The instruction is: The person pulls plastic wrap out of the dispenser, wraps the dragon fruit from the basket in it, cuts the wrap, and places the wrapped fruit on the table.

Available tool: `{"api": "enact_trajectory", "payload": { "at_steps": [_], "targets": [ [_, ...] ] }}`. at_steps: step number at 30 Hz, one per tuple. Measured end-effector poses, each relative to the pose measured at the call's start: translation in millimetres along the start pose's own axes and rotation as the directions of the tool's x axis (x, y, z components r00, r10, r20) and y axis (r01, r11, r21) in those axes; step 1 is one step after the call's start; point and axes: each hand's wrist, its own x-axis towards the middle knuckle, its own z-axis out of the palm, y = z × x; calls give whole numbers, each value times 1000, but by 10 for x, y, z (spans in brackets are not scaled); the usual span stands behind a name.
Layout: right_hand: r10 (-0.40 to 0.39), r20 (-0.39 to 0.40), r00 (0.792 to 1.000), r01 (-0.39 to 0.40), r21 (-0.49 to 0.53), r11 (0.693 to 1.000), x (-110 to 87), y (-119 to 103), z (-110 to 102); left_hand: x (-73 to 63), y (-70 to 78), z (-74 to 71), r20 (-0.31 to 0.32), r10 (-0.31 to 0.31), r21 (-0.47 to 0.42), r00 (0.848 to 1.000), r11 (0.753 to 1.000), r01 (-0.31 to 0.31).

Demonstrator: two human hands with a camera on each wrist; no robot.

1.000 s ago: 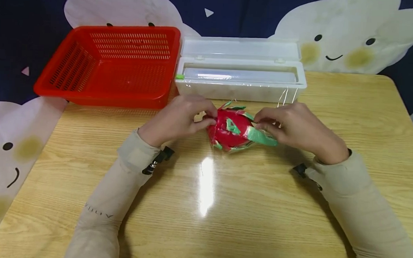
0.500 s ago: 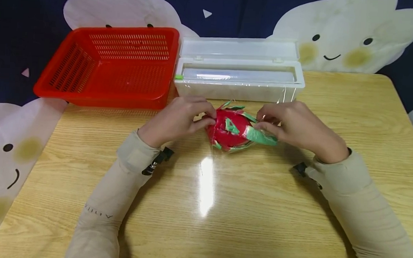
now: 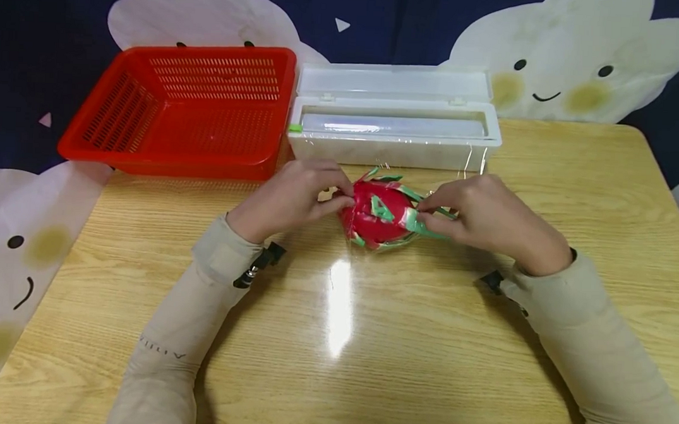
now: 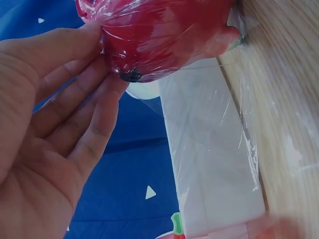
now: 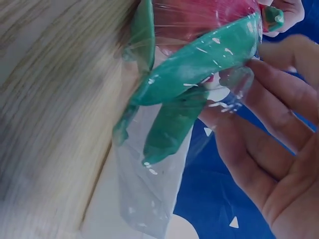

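A red dragon fruit (image 3: 367, 223) with green leaf tips, shiny with clear cling film (image 5: 142, 204), is in front of a white box in the head view. At its left end my left hand (image 3: 297, 194) pinches the filmed fruit between thumb and fingertips, also seen by the left wrist camera as a hand (image 4: 65, 124) against the red skin. By the green leaves (image 5: 199, 62) at the right end, my right hand (image 3: 478, 215) pinches film between thumb and fingers. Loose film hangs past the leaves in the right wrist view.
Behind the fruit stands the white cling film box (image 3: 393, 152), lid raised, with a film roll (image 3: 394, 125) inside. To its left is a red slotted basket (image 3: 205, 166). Everything rests on a wooden table (image 3: 424, 361), with cloud-printed cloth (image 3: 404, 25) beyond.
My right hand has shifted its fingers slightly, and the thumb now lies over the green leaf. My left hand and the dragon fruit stay nearly in place.
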Motion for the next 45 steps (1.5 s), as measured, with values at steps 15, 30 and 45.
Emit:
{"api": "enact_trajectory", "payload": {
  "at_steps": [15, 30, 45],
  "targets": [
    [-20, 107, 994, 34, -126, 991, 12, -107, 28, -143, -93, -14, 191, -23, -40, 981, 999, 31],
    [-26, -9, 1000, 25, -139, 990, -79, -78, 186, -203, -201, 220, 45, 157, 28, 987, 987, -159],
    [-151, -109, 982, 130, -185, 974, -203, -13, 188, -183, -165, 204, 1, 173, 42, 985, 984, -173]
  ]
}}
